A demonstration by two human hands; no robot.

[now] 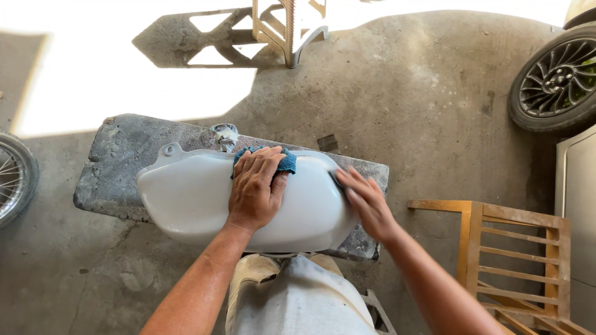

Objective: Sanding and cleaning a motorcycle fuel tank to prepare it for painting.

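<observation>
A white motorcycle fuel tank [192, 198] lies on a grey padded board [118, 155] set on the concrete floor. My left hand [256, 186] presses flat on a blue cloth [287, 162] on top of the tank, near its metal filler cap [225, 134]. At the tank's right end my right hand [366, 201] rests with fingers together; it is blurred, and whether it holds anything is unclear. My legs in light trousers [298, 298] are just below the tank.
A wooden chair frame [515, 260] stands at the lower right. A car wheel [555, 80] is at the upper right, a spoked wheel [13, 177] at the left edge, and a wooden stand [288, 31] at the top centre in sunlight.
</observation>
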